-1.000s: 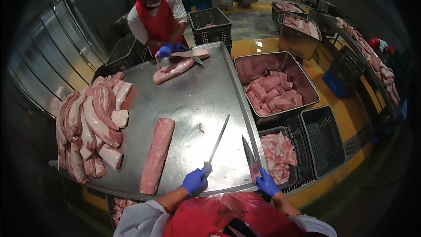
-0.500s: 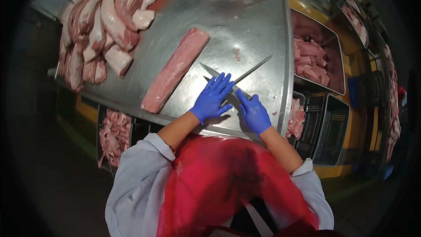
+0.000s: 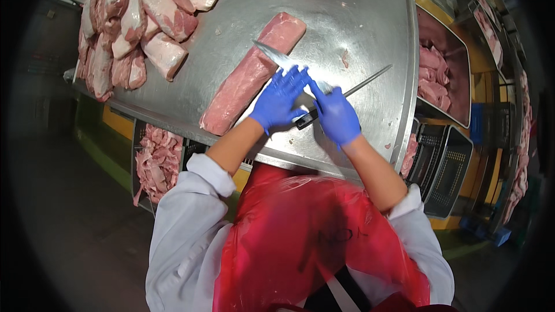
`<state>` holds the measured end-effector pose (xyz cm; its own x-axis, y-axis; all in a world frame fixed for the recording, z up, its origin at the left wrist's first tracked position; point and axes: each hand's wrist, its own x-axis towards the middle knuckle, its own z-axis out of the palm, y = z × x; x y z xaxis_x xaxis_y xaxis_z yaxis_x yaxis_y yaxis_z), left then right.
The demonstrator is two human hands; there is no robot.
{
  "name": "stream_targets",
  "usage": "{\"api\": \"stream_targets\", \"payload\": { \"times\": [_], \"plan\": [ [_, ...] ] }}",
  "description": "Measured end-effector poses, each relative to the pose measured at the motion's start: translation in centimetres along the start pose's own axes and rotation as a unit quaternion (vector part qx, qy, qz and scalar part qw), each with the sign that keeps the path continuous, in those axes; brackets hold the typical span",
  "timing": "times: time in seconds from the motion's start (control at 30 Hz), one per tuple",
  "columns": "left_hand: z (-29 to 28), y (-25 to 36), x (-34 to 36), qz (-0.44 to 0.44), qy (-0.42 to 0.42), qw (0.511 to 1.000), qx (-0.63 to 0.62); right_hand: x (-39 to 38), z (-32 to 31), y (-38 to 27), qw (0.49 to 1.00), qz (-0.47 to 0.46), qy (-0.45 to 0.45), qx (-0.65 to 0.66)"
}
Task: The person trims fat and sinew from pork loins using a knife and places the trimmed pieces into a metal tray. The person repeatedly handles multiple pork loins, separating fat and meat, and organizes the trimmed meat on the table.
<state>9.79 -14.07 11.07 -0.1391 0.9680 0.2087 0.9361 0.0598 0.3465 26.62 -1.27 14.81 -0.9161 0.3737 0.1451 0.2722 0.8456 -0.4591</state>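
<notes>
meat heap (image 3: 141, 20): thick red and pale cuts piled at the far left of the metal table (image 3: 361, 29).

trimmings (image 3: 157, 164): loose pieces in a dark crate, below the near edge.

long loin (image 3: 251, 78): lies aslant on the table, just left of the left hand's fingers; whether they touch it, i cannot tell from here.

knife (image 3: 270, 52): blade runs up and left from the right hand, its tip overlapping the loin; half a second earlier that tip stood over bare metal to the loin's right.

left hand (image 3: 278, 103): blue-gloved; fingers extended and slightly parted, thumb well apart, nothing gripped; fingertips overlap the blade, contact uncertain. one second earlier this hand held the rod.

right hand (image 3: 340, 117): blue-gloved; fingers closed round the knife's handle, which they hide; index finger stretched toward the left fingertips.

sharpening rod (image 3: 370, 80): on the table, its middle hidden by the right hand; black handle near the left thumb.

metal tub (image 3: 430, 23): beyond the right edge, containing pink meat slabs (image 3: 433, 75).
</notes>
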Motion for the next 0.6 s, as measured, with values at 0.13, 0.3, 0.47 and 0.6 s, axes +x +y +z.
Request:
{"api": "stream_targets", "payload": {
  "times": [0.13, 0.3, 0.47, 0.6],
  "plan": [
    [-1.3, -1.0, 1.0, 0.048, -0.034, 0.998, 0.027, 0.0, -1.2, -0.2, 1.000, -0.001, -0.005, 0.007],
    [-1.3, -1.3, 2.8, 0.033, 0.007, 0.999, -0.007, 1.2, -0.5, 0.5, 0.999, 0.030, 0.017, -0.025],
    [-2.3, 3.6, 3.6, 0.043, -0.040, 0.998, 0.008, -2.4, -4.4, 0.6, 0.995, 0.089, 0.048, 0.027],
    [0.5, 8.4, 0.1, 0.138, -0.072, 0.987, -0.028, -9.0, -5.3, 1.9, 0.984, 0.164, -0.030, 0.057]
  ]
}}
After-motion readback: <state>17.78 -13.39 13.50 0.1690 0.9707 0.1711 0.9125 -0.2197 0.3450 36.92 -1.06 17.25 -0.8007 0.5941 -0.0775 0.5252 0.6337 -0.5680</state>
